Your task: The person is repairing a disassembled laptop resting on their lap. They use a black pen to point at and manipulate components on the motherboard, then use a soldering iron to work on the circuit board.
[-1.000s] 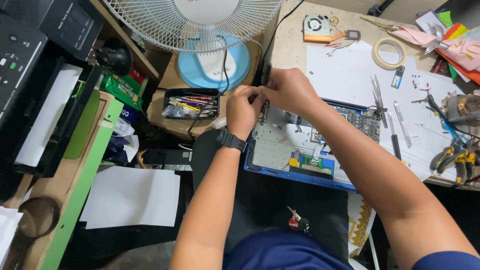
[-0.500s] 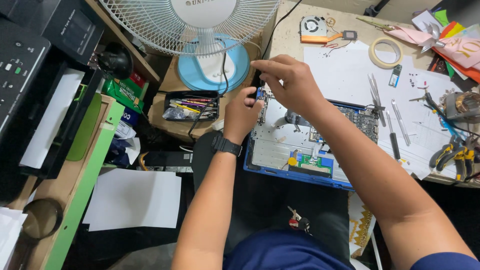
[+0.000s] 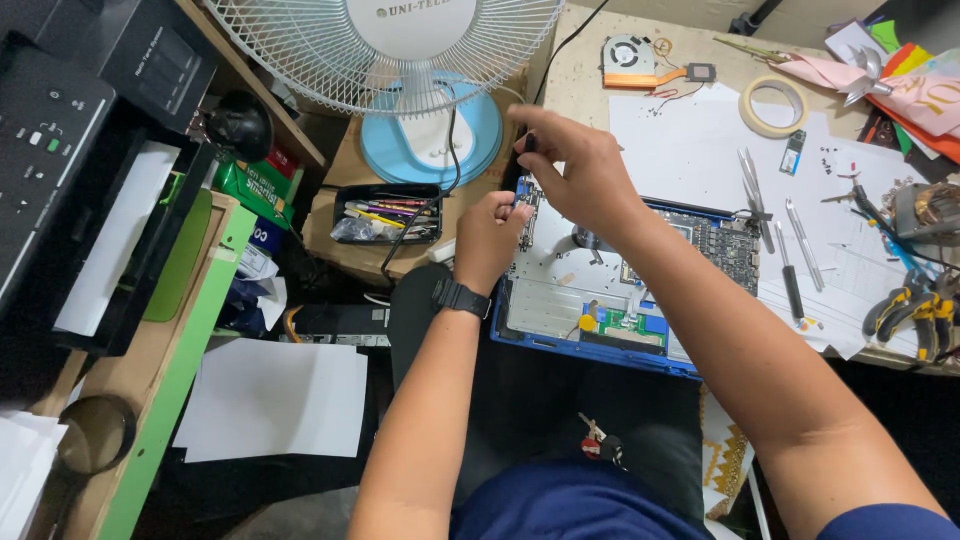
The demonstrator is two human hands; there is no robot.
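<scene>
An opened laptop (image 3: 560, 300) with a blue shell and bare circuit board (image 3: 715, 245) lies on the desk's near edge. Both hands meet over its far left corner. My left hand (image 3: 487, 238), with a black watch on the wrist, is closed in a fist around the lower end of a slim dark piece (image 3: 519, 178). My right hand (image 3: 578, 172) reaches over from the right and pinches the upper end of the same piece between thumb and fingers. What the piece is cannot be made out.
A white fan (image 3: 420, 60) on a blue base stands left of the laptop, behind a black tray of pens (image 3: 385, 215). Tweezers and screwdrivers (image 3: 790, 260), a tape roll (image 3: 772, 105), a cooling fan part (image 3: 640, 60) and pliers (image 3: 915, 310) lie on white paper. A printer (image 3: 60, 170) is at far left.
Both hands have risen from the board toward the laptop's far left corner. The right hand's fingers now pinch higher up, with the dark piece showing between the hands.
</scene>
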